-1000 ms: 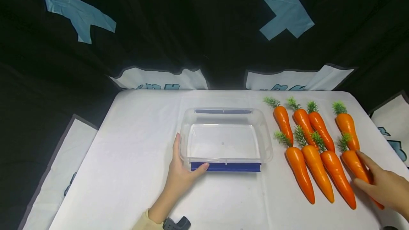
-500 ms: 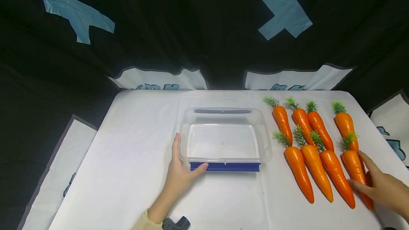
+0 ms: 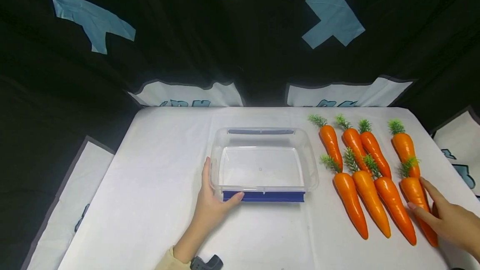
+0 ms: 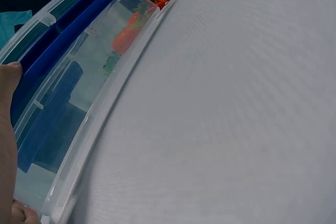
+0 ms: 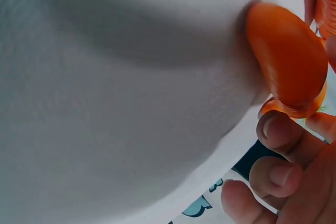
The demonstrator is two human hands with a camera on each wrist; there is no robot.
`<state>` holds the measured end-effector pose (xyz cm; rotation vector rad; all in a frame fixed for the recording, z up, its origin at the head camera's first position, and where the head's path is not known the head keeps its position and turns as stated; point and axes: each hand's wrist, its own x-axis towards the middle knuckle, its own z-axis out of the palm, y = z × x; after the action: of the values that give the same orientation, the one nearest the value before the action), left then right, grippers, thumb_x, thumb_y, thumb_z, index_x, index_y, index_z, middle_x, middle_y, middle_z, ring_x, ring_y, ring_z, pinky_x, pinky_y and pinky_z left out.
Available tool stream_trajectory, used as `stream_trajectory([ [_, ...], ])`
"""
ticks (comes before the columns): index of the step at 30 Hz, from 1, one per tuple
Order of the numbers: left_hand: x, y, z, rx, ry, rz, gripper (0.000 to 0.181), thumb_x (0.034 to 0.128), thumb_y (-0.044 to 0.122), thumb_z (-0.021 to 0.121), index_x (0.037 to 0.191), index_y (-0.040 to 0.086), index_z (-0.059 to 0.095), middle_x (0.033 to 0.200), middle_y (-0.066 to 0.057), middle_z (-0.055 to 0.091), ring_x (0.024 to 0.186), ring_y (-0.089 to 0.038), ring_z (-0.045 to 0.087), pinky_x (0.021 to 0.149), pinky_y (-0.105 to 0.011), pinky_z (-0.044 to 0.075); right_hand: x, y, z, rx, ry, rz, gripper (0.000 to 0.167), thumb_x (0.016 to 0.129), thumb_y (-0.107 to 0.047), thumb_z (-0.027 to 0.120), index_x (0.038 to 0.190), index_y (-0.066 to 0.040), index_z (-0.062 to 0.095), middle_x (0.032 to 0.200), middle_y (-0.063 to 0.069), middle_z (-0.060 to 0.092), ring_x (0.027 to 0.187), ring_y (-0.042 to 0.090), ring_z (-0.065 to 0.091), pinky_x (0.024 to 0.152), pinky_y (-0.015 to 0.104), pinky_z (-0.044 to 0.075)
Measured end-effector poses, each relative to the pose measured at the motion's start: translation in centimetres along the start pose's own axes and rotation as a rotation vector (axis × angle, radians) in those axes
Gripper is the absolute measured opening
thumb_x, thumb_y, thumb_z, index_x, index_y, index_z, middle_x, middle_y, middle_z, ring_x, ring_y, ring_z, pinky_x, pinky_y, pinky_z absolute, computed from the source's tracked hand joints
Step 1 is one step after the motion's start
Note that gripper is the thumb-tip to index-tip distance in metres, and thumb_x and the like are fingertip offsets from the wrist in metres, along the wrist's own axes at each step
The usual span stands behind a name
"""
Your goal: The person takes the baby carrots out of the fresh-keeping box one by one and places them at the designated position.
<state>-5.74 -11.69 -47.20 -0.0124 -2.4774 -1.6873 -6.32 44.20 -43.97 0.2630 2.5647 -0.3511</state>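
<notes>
A clear plastic food container (image 3: 260, 168) with blue latches stands without its lid on the white table. My left hand (image 3: 213, 207) grips its near left corner, thumb on the front blue latch (image 4: 68, 35) and fingers along the side wall. To the right, carrots with green tops lie in two rows. At the right end of the near row, my right hand (image 3: 446, 216) spans a carrot (image 3: 414, 191), thumb on its left and index finger on its right. The right wrist view shows that carrot's tip (image 5: 289, 56) and curled fingers beside it; the contact is partly hidden.
The other near-row carrots (image 3: 395, 209) lie side by side, tips toward me. Behind them, the far row (image 3: 330, 145) reaches close to the back of the white table (image 3: 165, 157). A black curtain (image 3: 225, 45) with light blue patches hangs behind.
The right-hand carrot has swung its tip left, now lying closer to its neighbour, and the right hand's thumb has shifted left along with it. The left hand and the container have stayed put.
</notes>
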Motion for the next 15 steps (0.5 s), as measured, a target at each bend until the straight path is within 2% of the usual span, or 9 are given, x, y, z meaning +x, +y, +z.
stream_trajectory([
  [4, 0.0, 0.1, 0.0, -0.001, -0.002, -0.001, 0.124, 0.0728, 0.038, 0.088, 0.159, 0.034, -0.001, 0.166, -0.011, 0.018, 0.149, -0.038, 0.026, 0.117, -0.066, 0.024, -0.2, -0.1, -0.2, -0.001, 0.012, 0.004, 0.116, 0.090, -0.074, 0.045, 0.149, 0.011, -0.009, 0.075, 0.015, 0.047, 0.066, 0.023, 0.048, 0.055, 0.028, 0.052],
  [8, 0.1, 0.1, 0.0, -0.007, -0.006, -0.002, 0.125, 0.0728, 0.037, 0.088, 0.160, 0.032, -0.002, 0.166, -0.011, 0.016, 0.150, -0.039, 0.024, 0.117, -0.067, 0.023, -0.3, -0.5, -0.7, -0.017, 0.026, 0.013, 0.114, 0.091, -0.073, 0.044, 0.149, 0.012, -0.006, 0.076, 0.019, 0.050, 0.067, 0.025, 0.049, 0.054, 0.034, 0.057],
  [15, 0.1, -0.1, 0.0, -0.021, -0.007, 0.001, 0.125, 0.0729, 0.036, 0.088, 0.160, 0.027, -0.001, 0.166, -0.010, 0.015, 0.151, -0.037, 0.022, 0.118, -0.066, 0.021, -0.7, -1.6, -1.3, -0.033, 0.088, 0.014, 0.111, 0.091, -0.073, 0.044, 0.150, 0.012, 0.001, 0.078, 0.025, 0.052, 0.065, 0.026, 0.049, 0.051, 0.035, 0.058],
])
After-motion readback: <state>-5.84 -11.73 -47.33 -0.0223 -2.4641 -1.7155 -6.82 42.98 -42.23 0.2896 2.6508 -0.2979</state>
